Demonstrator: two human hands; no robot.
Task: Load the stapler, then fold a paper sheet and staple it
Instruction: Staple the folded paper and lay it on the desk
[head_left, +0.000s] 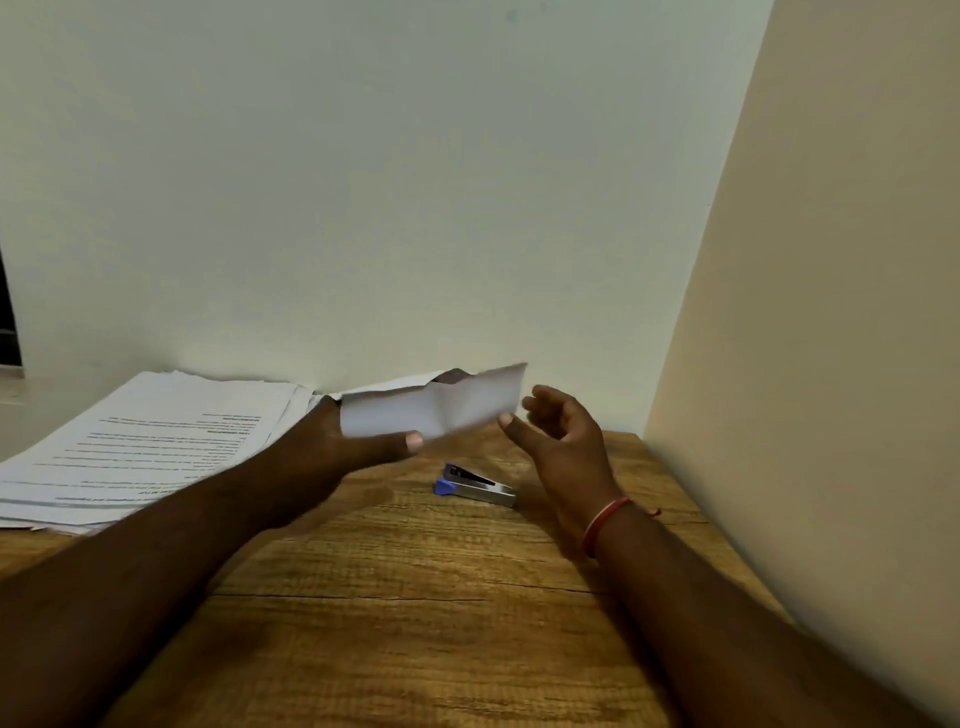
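1. My left hand (332, 447) holds a folded white paper sheet (441, 410) up above the table; my thumb (413, 440) pinches its lower edge from the front, and my other fingers are hidden behind the paper
2. The sheet is blurred, and its top edge looks ragged or gaping near the middle; I cannot tell how many layers it has
3. My right hand (561, 441) hangs just beside the sheet's right end, its fingers relaxed, loosely curved and a little apart, holding nothing. The thumb tip is close to the paper's lower corner; I cannot tell whether it touches
4. A red thread band (605, 525) circles my right wrist
5. The small blue and silver metal stapler (475, 486) lies closed on the brown wood-grain table (415, 597), below the sheet and between my two hands, touched by neither
6. A stack of white printed pages (145, 447) lies at the left against the pale wall (415, 182); my left forearm covers its near corner, and the print is too small to read
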